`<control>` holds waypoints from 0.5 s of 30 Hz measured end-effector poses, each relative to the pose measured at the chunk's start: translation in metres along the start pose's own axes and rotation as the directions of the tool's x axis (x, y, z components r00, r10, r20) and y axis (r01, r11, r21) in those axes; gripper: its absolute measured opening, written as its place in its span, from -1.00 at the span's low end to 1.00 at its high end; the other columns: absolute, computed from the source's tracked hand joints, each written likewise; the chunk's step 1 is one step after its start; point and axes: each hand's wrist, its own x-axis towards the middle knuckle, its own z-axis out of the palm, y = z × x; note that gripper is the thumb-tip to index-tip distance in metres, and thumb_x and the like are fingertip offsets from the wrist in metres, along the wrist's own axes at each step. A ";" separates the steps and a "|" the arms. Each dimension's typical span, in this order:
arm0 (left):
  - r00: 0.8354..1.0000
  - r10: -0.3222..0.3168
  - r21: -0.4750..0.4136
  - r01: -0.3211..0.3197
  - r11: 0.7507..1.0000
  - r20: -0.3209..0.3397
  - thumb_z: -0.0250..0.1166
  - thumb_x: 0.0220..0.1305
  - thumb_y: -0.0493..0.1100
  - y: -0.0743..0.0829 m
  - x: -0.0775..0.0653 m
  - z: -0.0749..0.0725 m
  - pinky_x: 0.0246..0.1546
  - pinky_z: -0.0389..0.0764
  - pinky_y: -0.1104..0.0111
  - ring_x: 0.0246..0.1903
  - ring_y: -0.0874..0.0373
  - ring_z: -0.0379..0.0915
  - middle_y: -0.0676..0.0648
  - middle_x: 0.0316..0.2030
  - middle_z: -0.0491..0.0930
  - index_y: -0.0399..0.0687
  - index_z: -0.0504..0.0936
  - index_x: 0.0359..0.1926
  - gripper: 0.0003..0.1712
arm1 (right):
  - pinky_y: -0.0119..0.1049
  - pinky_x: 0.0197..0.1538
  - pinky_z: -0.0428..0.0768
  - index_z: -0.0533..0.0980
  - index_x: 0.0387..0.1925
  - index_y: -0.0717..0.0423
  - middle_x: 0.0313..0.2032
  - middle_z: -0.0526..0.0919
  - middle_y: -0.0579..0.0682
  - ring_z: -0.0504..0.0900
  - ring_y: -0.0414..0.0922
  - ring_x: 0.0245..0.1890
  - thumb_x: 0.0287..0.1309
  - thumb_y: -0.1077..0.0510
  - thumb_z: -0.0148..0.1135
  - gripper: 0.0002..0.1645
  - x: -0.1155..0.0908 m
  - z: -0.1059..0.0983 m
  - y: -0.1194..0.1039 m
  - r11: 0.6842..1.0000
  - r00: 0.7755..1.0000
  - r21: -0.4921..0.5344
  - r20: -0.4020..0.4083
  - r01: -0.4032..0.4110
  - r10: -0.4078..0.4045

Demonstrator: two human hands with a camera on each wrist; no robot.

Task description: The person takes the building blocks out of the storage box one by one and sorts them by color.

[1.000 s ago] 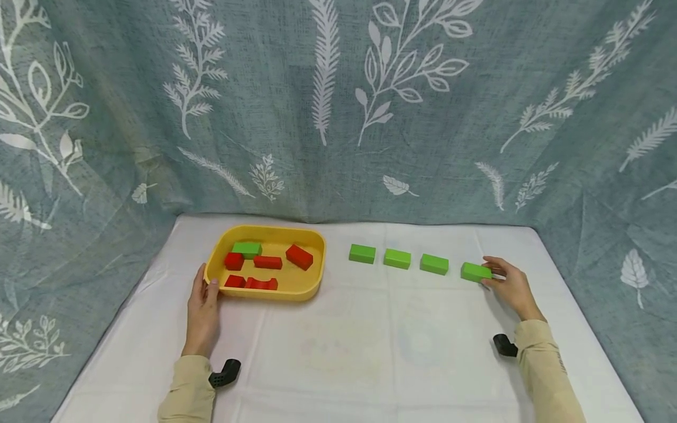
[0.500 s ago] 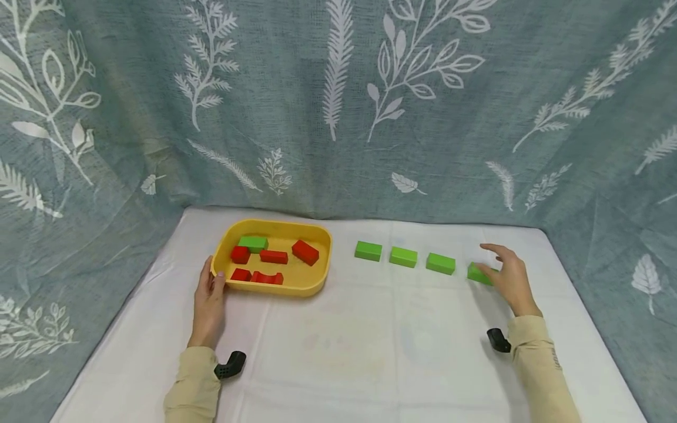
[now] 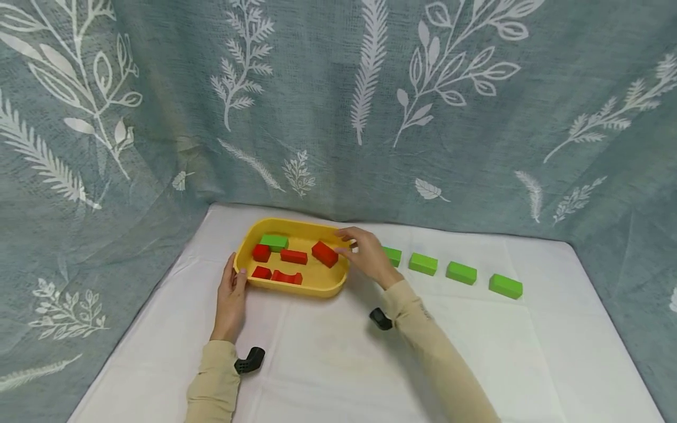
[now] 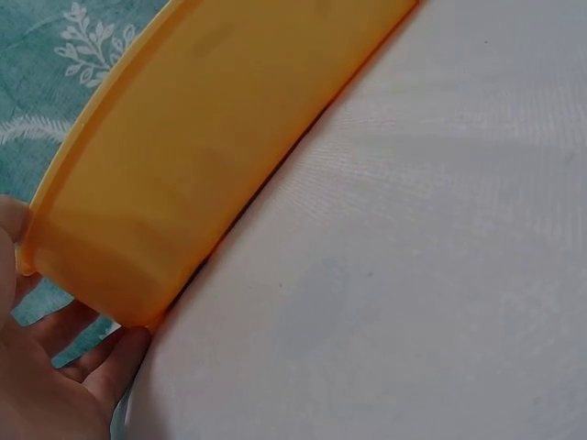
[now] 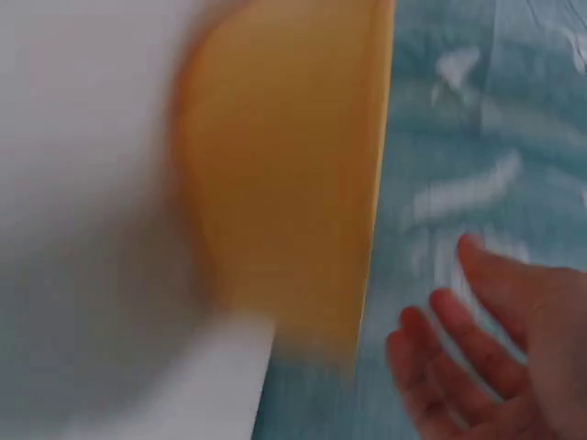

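My left hand (image 3: 230,299) grips the left end of a yellow plastic tray (image 3: 296,290), thumb at the rim; in the left wrist view its fingers (image 4: 119,362) wrap the tray's corner. Over the tray's right rim hovers my right hand (image 3: 371,257), fingers apart and holding nothing, close to a tilted red block (image 3: 324,254). Also in the tray lie a green block (image 3: 274,242), a long red block (image 3: 293,257), a red cube (image 3: 261,253), a small red block (image 3: 261,272) and a red arch-shaped block (image 3: 287,277). The right wrist view is blurred.
Several green blocks stand in a spaced row right of the tray; the rightmost green block (image 3: 505,286) sits farthest out, and the leftmost green block (image 3: 392,256) is partly hidden by my right hand. A leaf-patterned curtain (image 3: 328,170) hangs behind the white-covered table (image 3: 328,358).
My right hand has let go of the rightmost green block and swung left to the tray. The left hand keeps its hold. The head view has shifted a little.
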 end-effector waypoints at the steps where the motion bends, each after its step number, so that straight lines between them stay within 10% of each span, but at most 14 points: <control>1: 1.000 -0.002 0.000 0.002 1.000 -0.004 -0.15 0.58 0.02 -0.001 -0.001 -0.002 0.47 -0.02 0.14 0.49 0.04 -0.16 -0.01 0.55 -0.16 0.18 -0.19 0.57 -0.31 | -0.16 0.03 0.63 0.56 0.10 0.27 0.04 0.64 0.13 0.63 0.04 -0.01 0.19 0.24 0.34 -0.57 0.010 0.015 -0.011 1.000 1.000 -0.022 0.021 0.001 0.000; 7: 1.000 -0.015 -0.013 0.015 1.000 0.003 -0.12 0.57 0.03 -0.003 0.000 -0.004 0.45 0.06 0.16 0.49 0.04 -0.11 0.00 0.55 -0.14 0.17 -0.17 0.57 -0.31 | -0.22 0.01 0.63 0.60 0.07 0.15 0.03 0.67 0.04 0.65 -0.03 -0.03 0.19 0.20 0.35 -0.61 0.044 0.081 -0.060 0.981 0.999 -0.191 0.033 -0.024 0.031; 15: 0.999 0.048 -0.051 -0.048 0.998 0.001 -0.09 0.57 -0.05 -0.007 0.001 -0.009 0.43 0.11 0.08 0.45 -0.05 0.01 -0.11 0.53 -0.05 0.04 -0.09 0.57 -0.32 | -0.15 0.03 0.61 0.57 0.11 0.15 0.04 0.66 0.05 0.63 0.01 -0.02 0.07 0.15 0.47 -0.46 0.073 0.119 -0.070 0.959 0.987 -0.238 0.007 -0.152 0.159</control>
